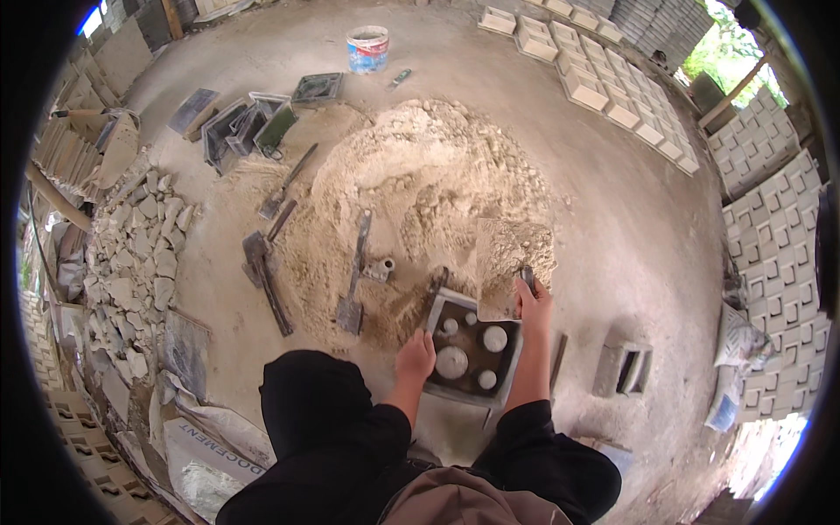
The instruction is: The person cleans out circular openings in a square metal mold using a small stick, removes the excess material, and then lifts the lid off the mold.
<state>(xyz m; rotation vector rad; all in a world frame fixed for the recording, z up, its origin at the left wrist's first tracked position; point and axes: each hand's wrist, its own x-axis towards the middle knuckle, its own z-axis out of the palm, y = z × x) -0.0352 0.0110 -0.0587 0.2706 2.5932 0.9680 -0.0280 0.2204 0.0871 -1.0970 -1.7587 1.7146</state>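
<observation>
My right hand (535,303) is closed round the dark handle of a flat, square scoop (488,293) with pale, crumbly powder heaped on it. The scoop overlaps the far right corner of a square metal mold (462,398). Inside the mold, several pale round discs of different sizes stand out from a dark bottom. At its left rim is my left hand (416,356), fingers curled over the edge. Just beyond lies a large mound of beige powder (429,140). Small-handled spades (349,315) and a hammer-like tool (259,255) lie left of it.
A bucket (367,54) stands beyond the mound, with empty metal molds (254,127) to its left. Broken pale rubble (140,254) is heaped at left. Rows of cast blocks (586,83) fill the far right floor. A hollow block (623,369) sits at near right.
</observation>
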